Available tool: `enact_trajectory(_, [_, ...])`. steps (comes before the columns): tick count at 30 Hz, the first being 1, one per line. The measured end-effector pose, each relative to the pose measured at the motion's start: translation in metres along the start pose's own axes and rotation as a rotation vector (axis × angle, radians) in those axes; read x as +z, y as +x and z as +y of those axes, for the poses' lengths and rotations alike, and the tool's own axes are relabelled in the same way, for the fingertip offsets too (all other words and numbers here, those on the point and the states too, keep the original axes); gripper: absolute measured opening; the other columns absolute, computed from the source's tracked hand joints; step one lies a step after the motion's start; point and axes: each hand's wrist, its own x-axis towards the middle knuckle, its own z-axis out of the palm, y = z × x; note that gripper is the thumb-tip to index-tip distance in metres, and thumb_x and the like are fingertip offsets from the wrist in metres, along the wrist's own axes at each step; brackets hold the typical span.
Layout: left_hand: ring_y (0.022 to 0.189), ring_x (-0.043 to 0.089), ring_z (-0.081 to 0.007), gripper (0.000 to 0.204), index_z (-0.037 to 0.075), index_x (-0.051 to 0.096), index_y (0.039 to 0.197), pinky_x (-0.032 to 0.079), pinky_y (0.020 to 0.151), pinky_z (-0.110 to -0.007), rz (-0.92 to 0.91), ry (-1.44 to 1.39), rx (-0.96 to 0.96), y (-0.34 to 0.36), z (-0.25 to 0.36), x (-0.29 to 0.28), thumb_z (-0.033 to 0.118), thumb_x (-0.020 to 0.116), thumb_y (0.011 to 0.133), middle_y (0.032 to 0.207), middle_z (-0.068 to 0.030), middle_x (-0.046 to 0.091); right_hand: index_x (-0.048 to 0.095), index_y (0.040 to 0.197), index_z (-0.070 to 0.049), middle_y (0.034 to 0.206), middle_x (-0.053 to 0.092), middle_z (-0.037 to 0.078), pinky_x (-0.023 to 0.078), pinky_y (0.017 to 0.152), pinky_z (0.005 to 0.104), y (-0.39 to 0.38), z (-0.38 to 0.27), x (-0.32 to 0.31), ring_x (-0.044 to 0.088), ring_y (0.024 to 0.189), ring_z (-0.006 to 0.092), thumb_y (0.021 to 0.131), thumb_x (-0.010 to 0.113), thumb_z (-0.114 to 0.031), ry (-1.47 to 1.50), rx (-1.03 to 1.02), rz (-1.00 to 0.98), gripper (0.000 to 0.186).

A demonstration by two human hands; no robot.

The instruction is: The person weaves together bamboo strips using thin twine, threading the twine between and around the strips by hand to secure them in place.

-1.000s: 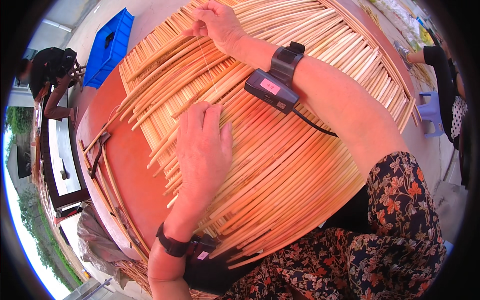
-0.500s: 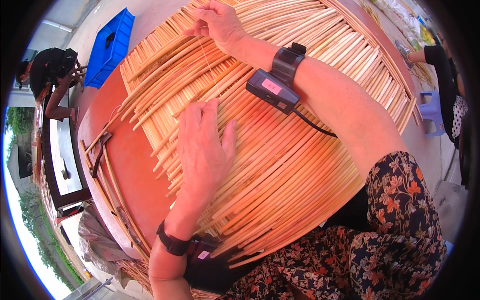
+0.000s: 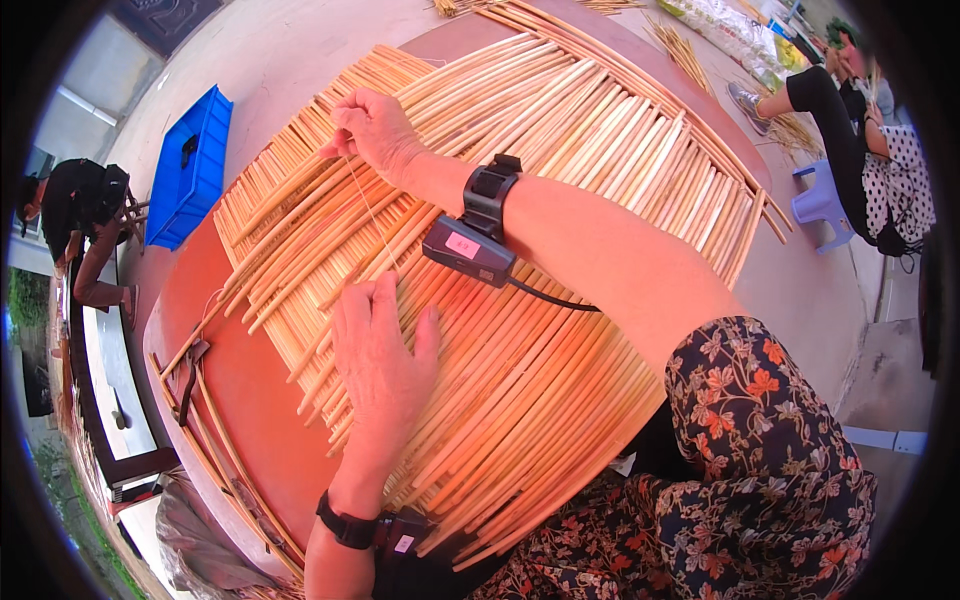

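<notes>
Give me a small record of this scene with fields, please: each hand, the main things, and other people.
left hand: flat, palm down, pressing on the mat of sticks
right hand: fingers pinched on a thin thread
thread: runs from the right hand down toward the left hand
table: red-brown, under the mat
crate: blue, on the ground at left
other people: one at left, one seated upper right
</notes>
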Motion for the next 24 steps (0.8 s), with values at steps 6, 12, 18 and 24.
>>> enact_trajectory(6, [0.112, 0.056, -0.0371, 0.056, -0.004, 0.058, 0.138, 0.045, 0.096, -0.049, -0.012, 0.066, -0.006, -0.007, 0.0, 0.001, 0.018, 0.078, 0.09, 0.118, -0.0166, 0.055, 0.06, 0.097, 0.001, 0.09, 0.065, 0.01, 0.06, 0.073, 0.0352, -0.043, -0.048, 0.038, 0.066, 0.074, 0.0198, 0.104, 0.058, -0.009, -0.269, -0.216, -0.13, 0.012])
enact_trajectory(12, [0.114, 0.055, -0.037, 0.056, -0.005, 0.058, 0.139, 0.045, 0.098, -0.049, 0.016, 0.048, 0.043, -0.009, -0.006, 0.002, 0.016, 0.076, 0.091, 0.12, -0.0168, 0.056, 0.06, 0.094, -0.005, 0.092, 0.057, 0.01, 0.056, 0.07, 0.0397, -0.224, -0.143, 0.016, 0.064, 0.085, 0.03, 0.09, 0.069, -0.011, -0.732, -0.732, -0.87, 0.012])
enact_trajectory(18, [0.114, 0.056, -0.0386, 0.051, -0.005, 0.061, 0.138, 0.046, 0.1, -0.05, 0.01, -0.007, 0.018, -0.009, 0.0, -0.002, 0.015, 0.074, 0.093, 0.121, -0.0188, 0.058, 0.068, 0.127, -0.003, 0.115, 0.071, 0.014, 0.062, 0.083, 0.0375, -0.205, -0.171, -0.096, 0.071, 0.102, 0.0314, 0.094, 0.066, -0.005, -1.366, -0.663, -0.403, 0.033])
enact_trajectory(24, [0.112, 0.057, -0.0375, 0.048, -0.005, 0.062, 0.136, 0.047, 0.099, -0.048, 0.019, 0.006, 0.035, -0.009, 0.0, -0.002, 0.013, 0.074, 0.092, 0.12, -0.0184, 0.057, 0.056, 0.146, 0.001, 0.149, 0.059, 0.019, 0.036, 0.126, 0.0447, -0.149, -0.15, -0.191, 0.05, 0.145, 0.0353, 0.107, 0.058, -0.042, -1.871, -0.213, -0.314, 0.058])
